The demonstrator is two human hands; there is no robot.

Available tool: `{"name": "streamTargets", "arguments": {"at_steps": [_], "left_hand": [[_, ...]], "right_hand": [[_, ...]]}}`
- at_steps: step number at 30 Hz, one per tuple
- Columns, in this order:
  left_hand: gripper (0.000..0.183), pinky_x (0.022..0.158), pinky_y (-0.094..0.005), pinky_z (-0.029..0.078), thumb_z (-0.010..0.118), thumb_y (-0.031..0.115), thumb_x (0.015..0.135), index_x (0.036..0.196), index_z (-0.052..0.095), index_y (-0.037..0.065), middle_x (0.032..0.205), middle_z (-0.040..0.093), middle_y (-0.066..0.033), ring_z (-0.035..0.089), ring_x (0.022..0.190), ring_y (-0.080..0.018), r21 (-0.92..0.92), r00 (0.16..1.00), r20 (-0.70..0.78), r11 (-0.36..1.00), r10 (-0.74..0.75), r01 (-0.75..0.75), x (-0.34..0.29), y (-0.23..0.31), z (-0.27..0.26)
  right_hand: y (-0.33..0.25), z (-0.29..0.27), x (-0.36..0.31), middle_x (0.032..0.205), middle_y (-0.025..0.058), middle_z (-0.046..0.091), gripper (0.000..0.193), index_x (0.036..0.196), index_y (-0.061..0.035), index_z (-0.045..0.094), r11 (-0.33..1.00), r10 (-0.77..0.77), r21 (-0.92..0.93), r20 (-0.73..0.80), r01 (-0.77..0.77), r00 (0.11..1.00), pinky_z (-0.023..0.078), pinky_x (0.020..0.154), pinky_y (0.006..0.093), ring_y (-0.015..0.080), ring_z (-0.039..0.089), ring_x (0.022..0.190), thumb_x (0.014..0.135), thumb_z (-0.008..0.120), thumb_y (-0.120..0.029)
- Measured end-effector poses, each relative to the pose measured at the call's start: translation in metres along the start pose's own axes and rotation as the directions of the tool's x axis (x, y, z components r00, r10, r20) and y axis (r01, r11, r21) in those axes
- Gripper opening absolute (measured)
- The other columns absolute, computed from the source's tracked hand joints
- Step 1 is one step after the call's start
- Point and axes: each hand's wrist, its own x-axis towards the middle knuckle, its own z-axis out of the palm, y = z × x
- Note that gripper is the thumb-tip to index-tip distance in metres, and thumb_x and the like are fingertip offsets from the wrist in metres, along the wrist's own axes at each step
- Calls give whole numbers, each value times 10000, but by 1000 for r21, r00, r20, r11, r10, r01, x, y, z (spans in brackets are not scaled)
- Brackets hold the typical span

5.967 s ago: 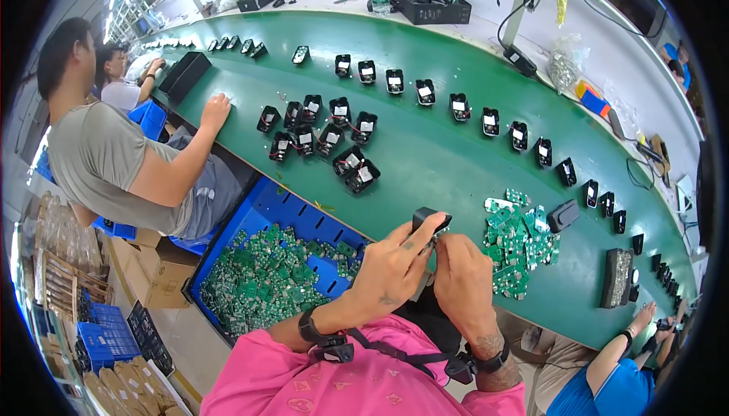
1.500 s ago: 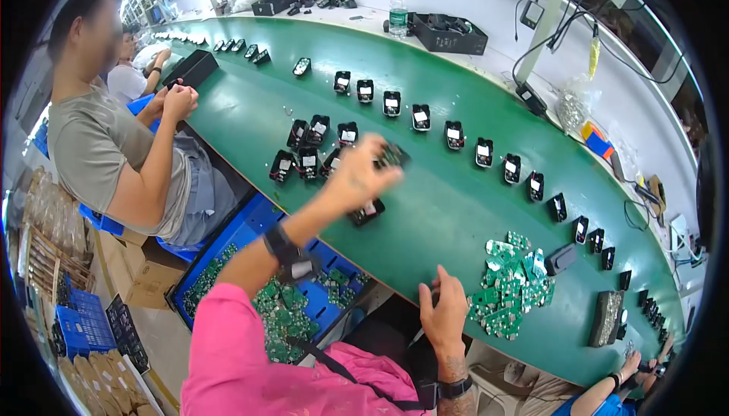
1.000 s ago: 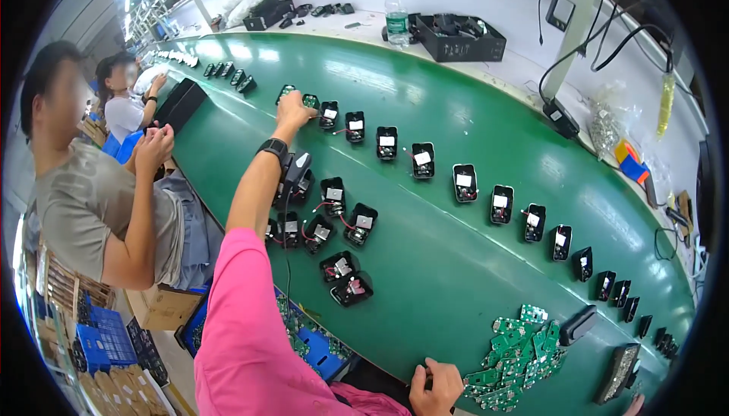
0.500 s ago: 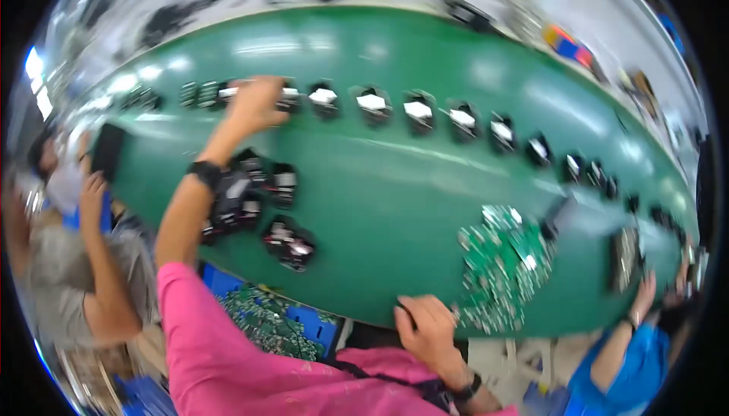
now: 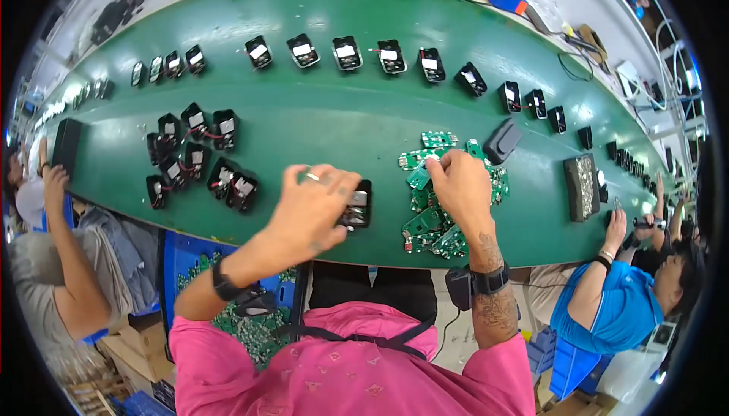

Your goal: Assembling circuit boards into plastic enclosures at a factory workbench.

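On the green table in front of me, my left hand (image 5: 315,207) has its fingers closed over the near side of a small open black plastic case (image 5: 360,205), partly covering it. My right hand (image 5: 465,188) reaches into a loose pile of green circuit boards (image 5: 425,222), with thumb and fingers pinched at the edge of one green circuit board (image 5: 419,177). To the left of my left hand stands a cluster of black cases (image 5: 196,159) with white blocks and red wires inside.
A curved row of black cases (image 5: 346,53) runs across the far table. A dark closed case (image 5: 503,141) lies behind the board pile, and a grey block (image 5: 582,188) sits farther right. A blue bin (image 5: 178,253) of boards is below the table edge. Co-workers sit on both sides.
My left hand has come back from the far row to a black case near me. My right hand has moved from the table edge up to the circuit boards. The view has shifted.
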Motion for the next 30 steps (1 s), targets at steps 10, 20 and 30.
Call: {"name": "streamTargets", "arguments": {"at_steps": [10,20,30], "left_hand": [[516,851,-302,521,643,239,955,1367,521,-48,1145,663,-119,648,921,-186,-982,906,-42,185,-420,40,-35,74,8],[275,557,-211,478,632,88,955,1214,576,16,805,664,-30,602,662,-60,-986,896,104,70,-432,149,-76,76,63],[292,778,-237,531,639,80,941,1200,600,-50,1042,650,-85,645,861,-99,-996,758,67,-5,-649,84,-109,61,67]], "right_hand": [[-52,-24,-105,722,63,578,54,834,-113,617,819,-566,-276,-249,503,786,424,497,388,209,564,602,823,668,-127],[-43,-29,-156,772,57,648,217,1027,2,673,779,-129,614,-39,125,991,466,534,255,117,591,601,834,746,-64],[-24,6,-140,795,50,677,95,978,55,686,617,-154,785,184,-51,971,521,630,229,94,637,684,924,677,-23]]}}
